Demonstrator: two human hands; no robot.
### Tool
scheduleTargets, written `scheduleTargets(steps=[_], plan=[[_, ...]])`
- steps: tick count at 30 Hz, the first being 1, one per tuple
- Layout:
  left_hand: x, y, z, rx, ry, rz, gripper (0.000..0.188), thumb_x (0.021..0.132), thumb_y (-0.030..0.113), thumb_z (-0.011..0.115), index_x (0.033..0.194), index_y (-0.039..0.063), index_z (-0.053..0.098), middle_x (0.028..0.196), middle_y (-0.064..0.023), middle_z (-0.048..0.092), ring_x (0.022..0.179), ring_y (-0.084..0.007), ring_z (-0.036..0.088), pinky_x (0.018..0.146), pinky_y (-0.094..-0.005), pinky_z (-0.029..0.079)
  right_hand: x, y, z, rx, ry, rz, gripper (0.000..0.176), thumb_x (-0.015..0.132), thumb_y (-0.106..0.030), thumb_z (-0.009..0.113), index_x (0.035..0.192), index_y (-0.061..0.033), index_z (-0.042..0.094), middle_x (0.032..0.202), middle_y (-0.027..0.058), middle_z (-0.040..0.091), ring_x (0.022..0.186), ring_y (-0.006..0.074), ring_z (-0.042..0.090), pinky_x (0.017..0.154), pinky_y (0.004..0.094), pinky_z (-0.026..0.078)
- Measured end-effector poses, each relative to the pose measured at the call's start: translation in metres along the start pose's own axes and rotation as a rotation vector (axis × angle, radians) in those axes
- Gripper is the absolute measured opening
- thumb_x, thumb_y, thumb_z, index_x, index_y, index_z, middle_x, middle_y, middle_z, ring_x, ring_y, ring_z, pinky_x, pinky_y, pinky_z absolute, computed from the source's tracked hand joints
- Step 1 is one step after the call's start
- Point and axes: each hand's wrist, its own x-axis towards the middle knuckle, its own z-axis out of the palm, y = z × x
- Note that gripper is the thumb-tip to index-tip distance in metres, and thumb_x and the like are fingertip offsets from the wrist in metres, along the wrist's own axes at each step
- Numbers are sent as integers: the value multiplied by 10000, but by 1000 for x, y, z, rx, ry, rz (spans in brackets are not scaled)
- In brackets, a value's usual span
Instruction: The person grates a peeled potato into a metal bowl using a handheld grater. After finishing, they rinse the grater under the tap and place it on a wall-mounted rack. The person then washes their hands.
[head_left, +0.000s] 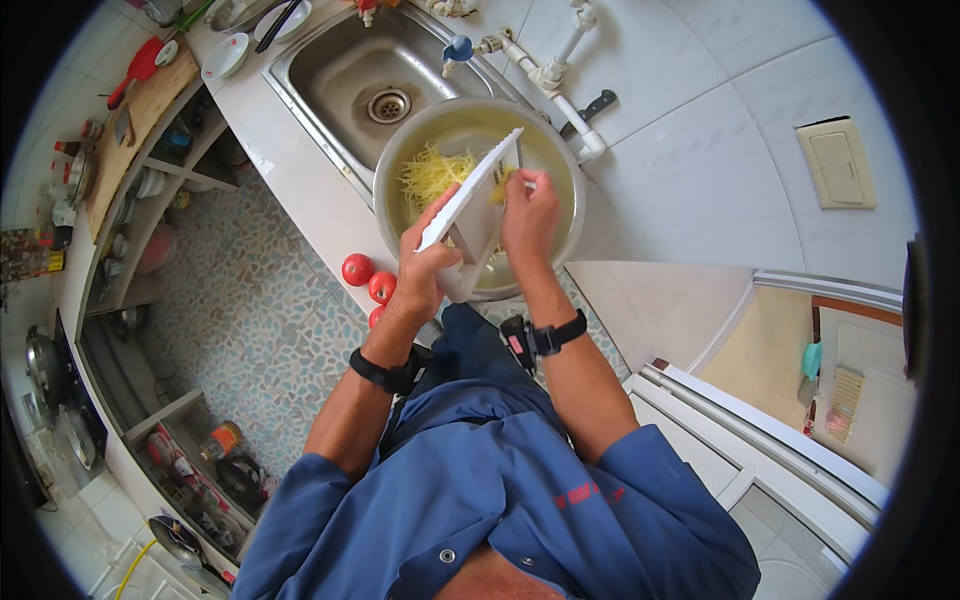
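Observation:
My left hand (424, 270) grips the lower end of a white plastic grater (474, 196), which is tilted over a large round metal basin (574, 195). Against the grater's right side, my right hand (531, 217) pinches a small yellow piece of vegetable (500, 193), mostly hidden by the fingers. Pale yellow shreds (435, 176) lie heaped in the basin, left of the grater. Beside my left hand, several red tomatoes (358, 269) sit at the counter's edge.
A stainless steel sink (337, 67) adjoins the basin, with a blue-handled tap (457, 49) above. A black-handled knife (600, 103) is by the wall pipe. White dishes (225, 56) and black chopsticks (276, 26) stand left of the sink. Open shelves line the left side.

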Motion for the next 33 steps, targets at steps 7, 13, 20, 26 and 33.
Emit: scheduleTargets(steps=[7,13,20,26,33], plan=[[-13,3,2,-84,2,11,954,677,142,576,1606,-29,437,1522,-134,563,1439,-246,488,1219,-318,317,51,19,0,1,-39,57,258,984,-253,686,1029,1,691,844,195,747,725,360,715,674,468,534],[2,11,-6,-39,46,5,953,685,145,580,1616,-3,437,1493,-115,570,1362,-230,527,1162,-297,369,-35,-27,-8,-2,-211,81,228,1001,-244,661,1057,-24,680,851,204,743,724,372,712,655,479,520],[-1,9,-2,-30,-9,-7,963,671,149,588,1610,-6,446,1487,-119,572,1350,-232,533,1150,-307,388,-11,-12,-1,-1,-80,45,234,1019,-221,650,1071,6,668,896,242,733,820,412,717,729,490,535],[-10,9,0,-54,-11,-29,974,665,160,584,1614,-4,440,1495,-135,571,1358,-251,540,1159,-328,393,43,22,4,-38,-62,28,257,1036,-247,641,1072,6,669,916,237,741,831,435,715,757,517,534],[3,7,-10,-114,42,-52,936,682,161,582,1595,-1,463,1442,-120,590,1278,-227,564,1065,-299,449,-29,-29,-8,-94,-221,30,235,1057,-258,619,1112,-30,643,901,243,730,820,443,709,733,520,538]])
